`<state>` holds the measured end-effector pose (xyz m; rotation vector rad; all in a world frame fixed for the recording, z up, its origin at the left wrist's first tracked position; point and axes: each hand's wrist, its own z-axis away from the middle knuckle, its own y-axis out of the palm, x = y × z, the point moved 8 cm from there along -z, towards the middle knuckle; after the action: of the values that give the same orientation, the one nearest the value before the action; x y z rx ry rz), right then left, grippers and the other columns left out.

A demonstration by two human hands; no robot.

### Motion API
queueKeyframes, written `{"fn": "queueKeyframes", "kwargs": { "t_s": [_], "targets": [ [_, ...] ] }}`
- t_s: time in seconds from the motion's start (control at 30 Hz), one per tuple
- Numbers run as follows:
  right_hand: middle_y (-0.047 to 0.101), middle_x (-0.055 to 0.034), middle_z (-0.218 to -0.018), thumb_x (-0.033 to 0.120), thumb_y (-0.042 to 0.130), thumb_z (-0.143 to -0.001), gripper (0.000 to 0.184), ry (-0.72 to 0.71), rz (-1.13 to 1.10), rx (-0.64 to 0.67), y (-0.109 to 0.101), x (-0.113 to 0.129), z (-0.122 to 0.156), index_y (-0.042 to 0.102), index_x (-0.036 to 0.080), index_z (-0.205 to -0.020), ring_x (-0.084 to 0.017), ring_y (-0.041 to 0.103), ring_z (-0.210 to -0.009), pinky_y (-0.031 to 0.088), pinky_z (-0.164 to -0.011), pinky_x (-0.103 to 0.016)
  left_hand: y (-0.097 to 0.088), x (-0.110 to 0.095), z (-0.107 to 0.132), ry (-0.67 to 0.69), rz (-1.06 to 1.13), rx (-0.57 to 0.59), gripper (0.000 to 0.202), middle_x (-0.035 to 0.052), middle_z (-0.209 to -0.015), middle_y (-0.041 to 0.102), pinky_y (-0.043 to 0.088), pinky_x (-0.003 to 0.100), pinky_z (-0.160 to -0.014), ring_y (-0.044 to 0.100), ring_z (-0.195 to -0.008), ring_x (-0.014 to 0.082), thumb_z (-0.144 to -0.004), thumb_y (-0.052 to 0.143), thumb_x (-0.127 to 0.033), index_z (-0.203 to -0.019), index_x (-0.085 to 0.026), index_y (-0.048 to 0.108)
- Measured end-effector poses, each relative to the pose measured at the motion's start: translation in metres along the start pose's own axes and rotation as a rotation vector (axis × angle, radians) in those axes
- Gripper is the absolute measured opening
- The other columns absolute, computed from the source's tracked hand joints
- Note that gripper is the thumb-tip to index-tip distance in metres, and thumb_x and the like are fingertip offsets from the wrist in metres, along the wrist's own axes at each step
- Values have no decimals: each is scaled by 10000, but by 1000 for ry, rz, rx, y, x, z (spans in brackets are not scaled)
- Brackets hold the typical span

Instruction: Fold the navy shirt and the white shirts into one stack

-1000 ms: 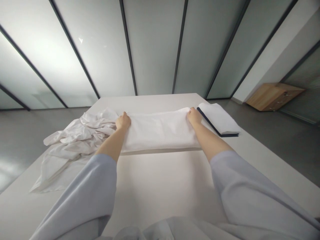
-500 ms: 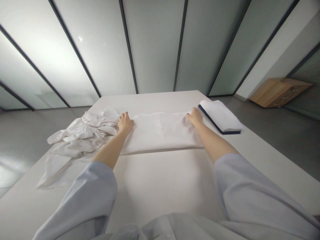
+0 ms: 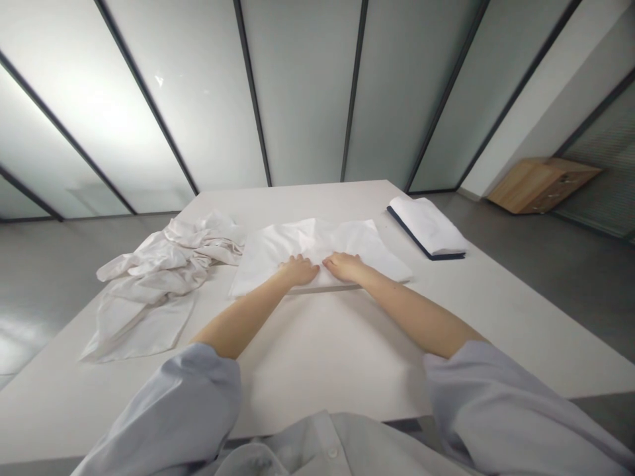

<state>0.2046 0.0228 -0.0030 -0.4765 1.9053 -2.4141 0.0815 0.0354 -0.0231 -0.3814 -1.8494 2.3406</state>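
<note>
A folded white cloth (image 3: pixel 381 254) lies across the middle of the table, with raised wrinkles around its centre and along its far side. My left hand (image 3: pixel 299 270) rests palm down on it close to the near edge, its fingers pointing forward and its thumb apart. Just to the right, my right hand (image 3: pixel 343 266) presses on the same cloth, with fingers slightly bent and angled inward. A narrow gap separates the two thumbs. The fingertips are partly hidden, and no cloth shows pinched between them.
On the left of the white table (image 3: pixel 327 370) lies a crumpled heap of white fabric (image 3: pixel 163 264). A neatly folded white cloth (image 3: pixel 429 226) sits on a dark blue flat item (image 3: pixel 421 246) at the right. A wooden cabinet (image 3: pixel 543 185) stands on the floor beyond.
Both hands have moved from the cloth's two ends to its near middle, close together. The cloth has grown more wrinkled, and its right end now slants outward.
</note>
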Motion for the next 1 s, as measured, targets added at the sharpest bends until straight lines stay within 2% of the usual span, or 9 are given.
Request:
{"fn": "queueKeyframes", "kwargs": {
  "t_s": [0.1,0.23,0.33,0.43,0.5,0.57,0.67,0.83,1.0],
  "targets": [
    [473,-108,-1458,432,219,-998,495,17,1,-13,0,-11,-18,600,297,-1284,-357,416,-1318,253,-1029,-691,-3,3,-13,-61,5,26,609,168,-1543,339,333,610,-1032,312,-1404,372,-945,215,-561,-1369,-219,487],
    [404,-95,-1509,428,225,-994,489,47,-9,-36,-8,-20,-46,551,309,-1338,-352,344,-1369,204,-1050,-702,-16,3,-34,-83,-11,-8,631,161,-1579,265,272,600,-1084,249,-1435,360,-943,217,-540,-1434,-193,407],
    [414,-101,-1506,419,226,-983,514,121,-52,-31,-13,-21,-62,558,280,-1350,-356,354,-1369,200,-1072,-669,-22,1,-44,-72,-5,-54,643,179,-1574,268,264,561,-1103,252,-1434,355,-939,244,-520,-1433,-145,412],
    [465,-143,-1468,352,303,-952,501,213,-75,-40,-15,-18,-69,581,188,-1335,-359,408,-1338,253,-1079,-599,-23,-1,-44,-99,28,-74,577,206,-1507,380,314,501,-1085,340,-1394,331,-934,291,-433,-1369,-113,495],
    [530,-155,-1409,289,336,-930,471,226,-97,-69,-15,-15,-68,615,158,-1286,-335,466,-1298,295,-1071,-539,-22,-5,-40,-115,47,-111,514,200,-1445,465,344,469,-1064,407,-1353,301,-931,304,-354,-1327,-130,542],
    [583,-128,-1358,258,328,-932,446,183,-120,-114,-13,-10,-64,643,190,-1239,-293,504,-1266,329,-1058,-471,-22,-9,-32,-123,47,-175,497,190,-1420,495,340,455,-1068,423,-1339,281,-932,292,-310,-1320,-137,549],
    [583,-72,-1366,253,294,-963,437,78,-87,-202,-7,-5,-51,618,250,-1257,-243,497,-1266,341,-1050,-402,-19,-14,-19,-119,26,-270,549,191,-1486,420,274,455,-1115,345,-1389,284,-951,239,-336,-1381,-97,483],
    [545,-107,-1386,278,259,-998,437,-4,66,-317,2,1,-31,556,216,-1313,-248,454,-1281,307,-1066,-410,-12,-16,-10,-137,2,-312,636,178,-1554,322,200,481,-1141,251,-1435,307,-962,181,-412,-1490,-88,328],
    [464,-102,-1474,292,262,-999,450,26,90,-327,5,0,-31,523,201,-1354,-251,383,-1350,272,-1097,-423,-12,-14,-11,-142,18,-314,637,150,-1559,328,209,464,-1145,272,-1434,289,-962,182,-431,-1493,-117,340]
  ]
}}
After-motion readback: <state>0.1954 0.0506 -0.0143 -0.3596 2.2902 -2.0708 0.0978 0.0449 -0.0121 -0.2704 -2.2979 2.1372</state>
